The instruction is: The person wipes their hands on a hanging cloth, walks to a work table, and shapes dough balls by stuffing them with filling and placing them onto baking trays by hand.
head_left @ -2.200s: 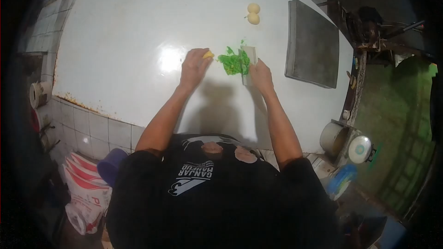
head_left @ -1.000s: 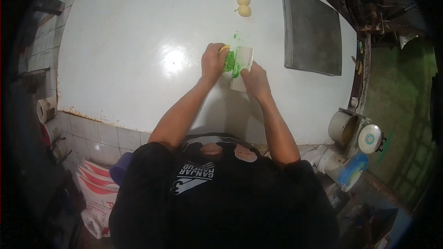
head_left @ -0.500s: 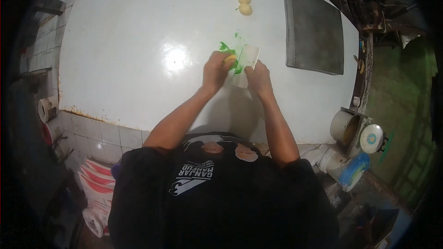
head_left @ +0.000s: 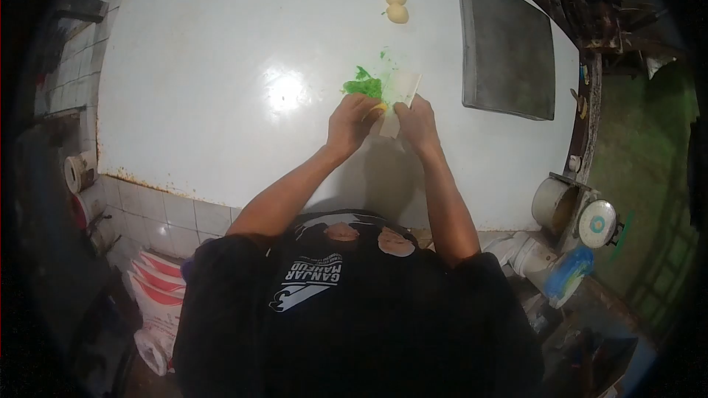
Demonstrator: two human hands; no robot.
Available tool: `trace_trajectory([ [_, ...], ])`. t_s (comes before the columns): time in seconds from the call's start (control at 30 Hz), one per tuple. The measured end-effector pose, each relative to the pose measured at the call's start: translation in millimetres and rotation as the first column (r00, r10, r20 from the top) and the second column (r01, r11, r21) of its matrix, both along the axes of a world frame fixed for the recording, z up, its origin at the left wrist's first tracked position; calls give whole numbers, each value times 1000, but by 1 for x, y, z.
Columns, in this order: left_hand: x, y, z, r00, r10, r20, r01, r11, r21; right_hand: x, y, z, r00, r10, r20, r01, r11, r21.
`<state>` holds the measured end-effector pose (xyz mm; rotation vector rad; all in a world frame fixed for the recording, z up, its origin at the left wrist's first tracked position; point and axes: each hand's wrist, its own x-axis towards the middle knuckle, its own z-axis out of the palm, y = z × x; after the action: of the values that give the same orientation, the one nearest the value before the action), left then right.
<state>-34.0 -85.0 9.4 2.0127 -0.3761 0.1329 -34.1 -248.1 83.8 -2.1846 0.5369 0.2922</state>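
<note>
A small yellow piece (head_left: 381,107) sticks out from the closed fingers of my left hand (head_left: 349,124), against the lower part of a pale flat scraper (head_left: 402,90). My right hand (head_left: 419,124) grips that scraper by its right edge, with the blade tilted over the white tabletop (head_left: 206,51). A bright green mass (head_left: 363,87) lies just beyond my left fingers, left of the scraper. Green smears mark the scraper's face and the surface above it. Two pale yellow dough balls (head_left: 397,5) touch each other farther back.
A dark grey slab (head_left: 509,48) lies on the right of the tabletop. Beyond the lower right edge are a pot (head_left: 553,203), a round lid (head_left: 597,222) and a blue plastic bag (head_left: 568,273). Red and white sacks (head_left: 156,291) stand at the lower left.
My left hand has moved from the left to the scraper with the yellow piece, lately sliding down along it. More of the green mass shows again. The scraper has tilted.
</note>
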Motion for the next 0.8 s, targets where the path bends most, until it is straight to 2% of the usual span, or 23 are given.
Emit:
trace_trajectory([
  [0.03,4,4,-2,1000,3,-4,-3,1000,7,1,0,4,1000,17,-9,-17,1000,8],
  [0.1,27,10,-12,985,100,-137,-67,973,221,1,-1,15,999,24,-21,-24,1000,12],
  [0.13,37,13,-16,974,184,-135,-174,981,88,1,-2,24,1000,6,3,-6,999,-35],
  [0.17,47,20,-20,991,126,-31,-123,987,104,-1,-4,29,1000,-12,23,14,997,-82],
  [0.23,59,27,-4,996,89,-3,-88,992,93,-4,-12,32,999,-34,26,36,998,-56],
  [0.37,71,32,-30,994,30,101,-39,996,84,-9,-23,26,997,-74,-32,73,997,-26],
  [0.43,73,35,-36,983,-71,169,11,943,331,-17,-25,20,995,-72,-64,72,997,-6],
  [0.57,78,33,-21,975,-80,210,-30,880,475,-29,-41,5,998,-57,28,58,997,-48],
  [0.63,91,37,-30,985,-71,158,3,919,393,-38,-58,-2,996,-61,62,64,997,-46],
  [0.67,103,33,-32,981,-84,176,7,917,399,-39,-69,-4,999,-33,-35,35,998,57],
  [0.7,112,29,-34,983,-34,179,-25,948,318,-40,-82,-8,992,6,-130,16,987,163],
  [0.73,121,24,-31,985,16,172,-56,970,236,-43,-94,-12,985,41,-170,0,972,236],
  [0.77,134,17,-28,983,-4,184,-42,970,241,-46,-100,-20,987,24,-157,15,970,242],
  [0.8,149,5,-18,1000,0,29,-3,995,103,-50,-106,-23,978,36,-205,18,966,257],
])
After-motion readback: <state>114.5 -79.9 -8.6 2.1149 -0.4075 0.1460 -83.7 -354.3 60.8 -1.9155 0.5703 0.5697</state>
